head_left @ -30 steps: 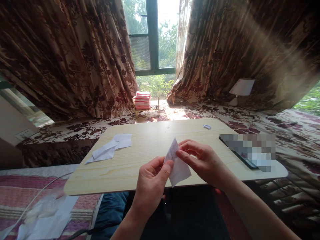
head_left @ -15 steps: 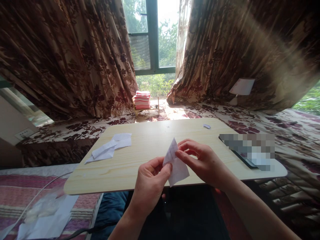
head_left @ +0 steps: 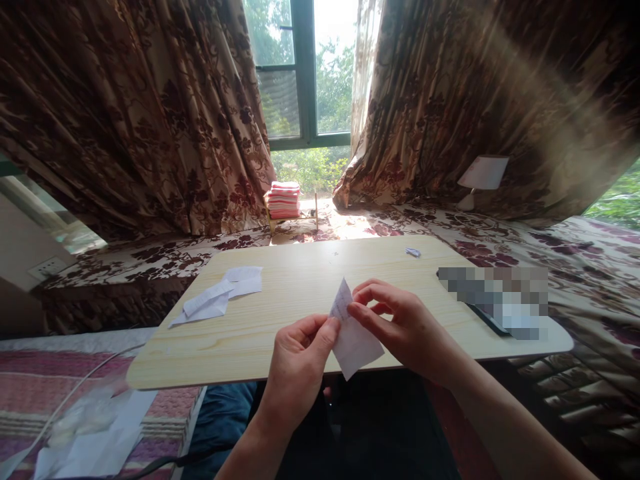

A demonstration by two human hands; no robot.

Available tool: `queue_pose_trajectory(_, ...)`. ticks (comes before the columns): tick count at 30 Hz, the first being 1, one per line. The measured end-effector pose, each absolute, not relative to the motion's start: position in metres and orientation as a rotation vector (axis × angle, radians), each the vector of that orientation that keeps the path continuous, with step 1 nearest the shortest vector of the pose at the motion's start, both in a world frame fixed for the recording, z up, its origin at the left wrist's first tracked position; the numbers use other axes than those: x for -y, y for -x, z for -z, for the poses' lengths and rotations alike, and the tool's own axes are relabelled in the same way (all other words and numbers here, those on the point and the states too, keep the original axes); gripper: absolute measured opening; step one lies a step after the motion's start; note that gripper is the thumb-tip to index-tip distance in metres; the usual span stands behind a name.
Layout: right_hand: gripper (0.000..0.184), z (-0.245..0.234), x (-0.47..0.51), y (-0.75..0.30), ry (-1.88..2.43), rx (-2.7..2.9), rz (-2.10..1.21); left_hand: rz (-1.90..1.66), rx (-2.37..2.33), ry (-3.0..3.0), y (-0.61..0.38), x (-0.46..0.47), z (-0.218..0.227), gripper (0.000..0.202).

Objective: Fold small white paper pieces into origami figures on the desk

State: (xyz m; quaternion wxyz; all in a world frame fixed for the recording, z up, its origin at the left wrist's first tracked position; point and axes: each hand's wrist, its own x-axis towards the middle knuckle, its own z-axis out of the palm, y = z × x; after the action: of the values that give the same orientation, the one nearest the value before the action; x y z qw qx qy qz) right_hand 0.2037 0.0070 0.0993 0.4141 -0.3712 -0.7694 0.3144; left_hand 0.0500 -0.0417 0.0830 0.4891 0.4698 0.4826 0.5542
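A small folded piece of white paper [head_left: 356, 347] with a pointed top is held up over the near edge of the table. My left hand [head_left: 303, 363] pinches its left edge between thumb and fingers. At its upper right edge, my right hand [head_left: 400, 327] has thumb and index finger closed on the paper, the other fingers curled. Faint lines or marks show on the paper near its tip.
On the pale wooden table [head_left: 280, 360] lie several white paper pieces [head_left: 220, 297] at left, a small folded paper [head_left: 413, 252] at far right, and a dark flat device [head_left: 493, 320], partly pixelated. Beyond stand pink folded cloths [head_left: 284, 200] on a rack and a lamp [head_left: 484, 173].
The paper has turned slightly, its lower corner shifting right and down. My left fingers have slid a little up its left edge. Both hands keep hold of it.
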Motion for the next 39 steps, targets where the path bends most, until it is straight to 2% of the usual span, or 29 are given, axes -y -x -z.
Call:
queue_pose_trajectory(6,0.018,-0.097,-0.009,-0.203,0.992,1.856,-0.864,-1.363,-1.199,-1.125,-0.048,0.041,-0.081,0.025)
queue_pose_trajectory(15,0.033,-0.098,-0.006,-0.196,0.977,1.683,-1.428,-1.354,-1.192,-1.155,-0.05,0.039,-0.082,0.024)
queue_pose_trajectory(23,0.034,-0.093,-0.005,-0.187,0.918,1.447,-1.649,-1.275,-1.225,-1.189,-0.049,0.045,-0.086,0.026)
queue_pose_trajectory(31,0.029,-0.088,-0.003,-0.185,0.897,1.375,-1.722,-1.238,-1.206,-1.248,-0.047,0.047,-0.09,0.027)
queue_pose_trajectory(39,0.03,-0.082,-0.002,-0.18,0.871,1.385,-1.649,-1.194,-1.297,-1.41,-0.044,0.049,-0.088,0.031)
